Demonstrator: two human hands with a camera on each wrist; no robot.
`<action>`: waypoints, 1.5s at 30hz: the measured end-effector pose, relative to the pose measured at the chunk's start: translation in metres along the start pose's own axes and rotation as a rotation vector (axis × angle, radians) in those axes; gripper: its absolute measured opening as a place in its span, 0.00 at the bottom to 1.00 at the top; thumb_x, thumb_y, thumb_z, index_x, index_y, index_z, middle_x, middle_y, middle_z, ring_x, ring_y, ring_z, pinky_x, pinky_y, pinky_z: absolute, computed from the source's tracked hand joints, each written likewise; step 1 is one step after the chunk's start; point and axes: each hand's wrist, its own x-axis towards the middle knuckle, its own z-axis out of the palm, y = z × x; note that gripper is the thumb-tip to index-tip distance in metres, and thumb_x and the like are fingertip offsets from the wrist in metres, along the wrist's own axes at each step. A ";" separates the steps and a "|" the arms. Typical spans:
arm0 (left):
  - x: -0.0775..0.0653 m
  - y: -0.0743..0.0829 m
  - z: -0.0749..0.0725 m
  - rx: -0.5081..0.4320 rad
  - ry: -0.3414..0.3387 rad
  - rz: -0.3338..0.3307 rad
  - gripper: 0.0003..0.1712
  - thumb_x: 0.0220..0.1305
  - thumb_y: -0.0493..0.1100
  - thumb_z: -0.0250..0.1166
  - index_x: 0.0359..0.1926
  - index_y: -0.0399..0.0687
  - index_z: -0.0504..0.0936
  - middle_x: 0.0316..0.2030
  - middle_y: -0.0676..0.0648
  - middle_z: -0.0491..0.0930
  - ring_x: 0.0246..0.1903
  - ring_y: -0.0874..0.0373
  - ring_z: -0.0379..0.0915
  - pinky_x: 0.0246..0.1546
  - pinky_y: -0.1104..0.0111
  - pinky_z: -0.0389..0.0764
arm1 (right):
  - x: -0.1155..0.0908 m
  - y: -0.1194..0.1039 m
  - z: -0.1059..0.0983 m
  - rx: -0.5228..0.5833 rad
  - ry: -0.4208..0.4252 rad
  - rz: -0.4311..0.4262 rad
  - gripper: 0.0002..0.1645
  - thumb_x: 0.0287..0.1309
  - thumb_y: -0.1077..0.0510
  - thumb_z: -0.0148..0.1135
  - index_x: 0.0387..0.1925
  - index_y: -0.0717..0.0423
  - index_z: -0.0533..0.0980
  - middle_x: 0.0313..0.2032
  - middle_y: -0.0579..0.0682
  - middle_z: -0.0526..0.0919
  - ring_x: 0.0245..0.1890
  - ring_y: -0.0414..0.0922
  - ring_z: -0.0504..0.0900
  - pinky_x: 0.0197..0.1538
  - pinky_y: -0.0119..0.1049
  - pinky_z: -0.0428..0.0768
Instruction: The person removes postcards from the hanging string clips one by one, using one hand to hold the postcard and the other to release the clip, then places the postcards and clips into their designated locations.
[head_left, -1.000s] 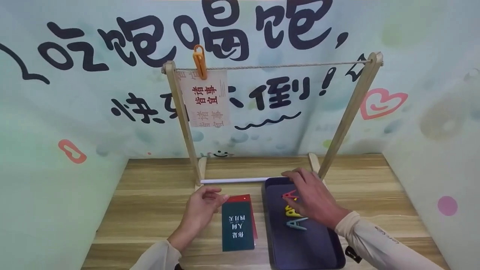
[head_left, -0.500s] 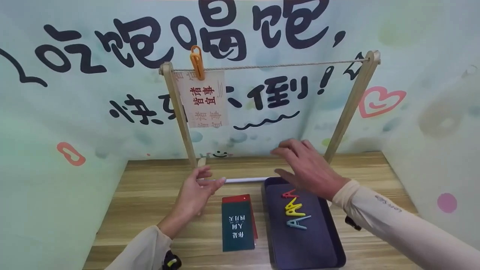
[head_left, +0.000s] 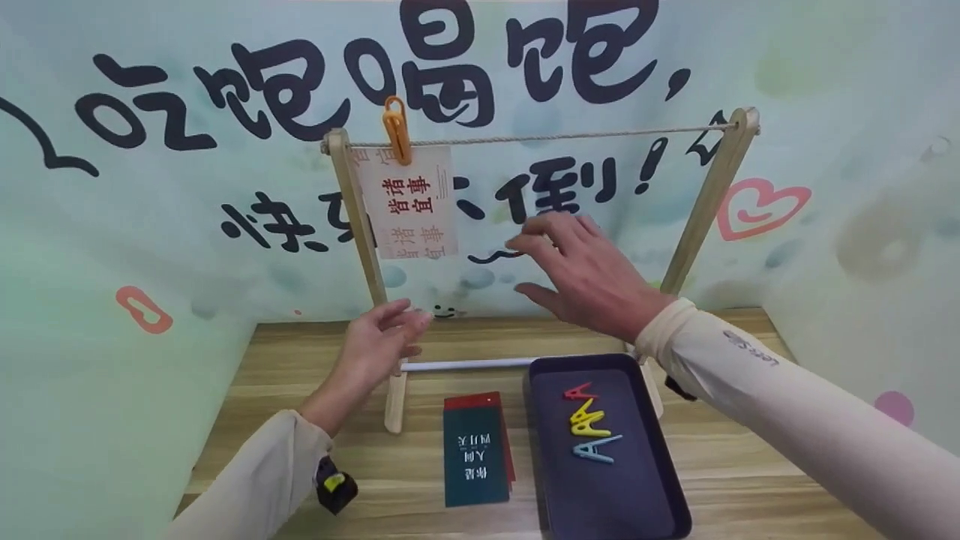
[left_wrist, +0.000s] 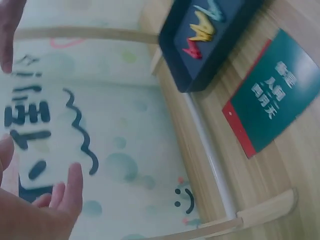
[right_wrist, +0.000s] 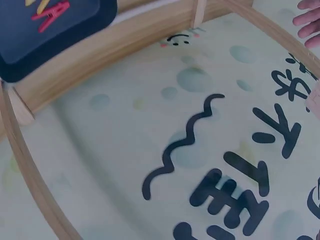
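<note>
My left hand [head_left: 371, 341] is raised beside the left post of a wooden frame, fingers loosely bent with nothing in them. In the left wrist view, the left hand [left_wrist: 47, 212] shows at the lower left. My right hand [head_left: 581, 274] is in the air above the far end of a dark tray [head_left: 551, 495], thumb apart from the fingers. A small orange-red speck shows at its fingertips; I cannot tell what it is. Above and between the hands runs a string [head_left: 570, 136]. An orange clothespin [head_left: 396, 131] pins a pink printed card [head_left: 409, 206] near its left end.
Red [head_left: 580, 391], yellow [head_left: 591, 426] and blue clothespins [head_left: 598, 448] lie in the tray. Left of it, a dark green card [head_left: 476, 450] overlaps a red card [head_left: 476, 400]. A white rod [head_left: 472, 365] joins the frame's feet. A printed wall [head_left: 150, 225] stands behind.
My right hand has risen from over the clothespins in the tray and moved forward, toward the string. The left hand has moved up and left, away from the cards.
</note>
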 end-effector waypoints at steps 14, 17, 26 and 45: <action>0.019 0.012 -0.002 -0.159 -0.032 -0.053 0.38 0.54 0.57 0.64 0.62 0.47 0.65 0.55 0.47 0.75 0.51 0.57 0.75 0.47 0.67 0.80 | 0.063 -0.003 -0.003 -0.038 0.034 -0.067 0.33 0.50 0.46 0.65 0.55 0.54 0.65 0.51 0.53 0.70 0.52 0.49 0.70 0.54 0.40 0.71; 0.021 0.015 -0.002 -0.196 -0.072 -0.047 0.38 0.57 0.57 0.61 0.63 0.46 0.62 0.57 0.46 0.72 0.54 0.56 0.73 0.49 0.67 0.79 | 0.078 -0.003 -0.008 -0.064 0.031 -0.068 0.34 0.51 0.45 0.64 0.56 0.53 0.64 0.52 0.53 0.70 0.52 0.49 0.70 0.56 0.40 0.71; 0.028 0.024 -0.003 -0.441 -0.140 -0.074 0.36 0.60 0.56 0.58 0.65 0.49 0.59 0.61 0.47 0.68 0.59 0.56 0.69 0.55 0.65 0.75 | 0.116 0.000 -0.026 -0.115 0.005 -0.014 0.39 0.52 0.39 0.60 0.59 0.54 0.61 0.54 0.54 0.67 0.54 0.49 0.67 0.58 0.39 0.68; 0.025 0.033 0.008 -0.772 0.008 0.056 0.25 0.63 0.49 0.56 0.58 0.46 0.64 0.53 0.41 0.75 0.52 0.51 0.75 0.48 0.66 0.80 | 0.169 -0.009 -0.045 -0.025 -0.313 0.340 0.56 0.49 0.23 0.44 0.71 0.47 0.42 0.69 0.49 0.53 0.68 0.46 0.56 0.72 0.41 0.54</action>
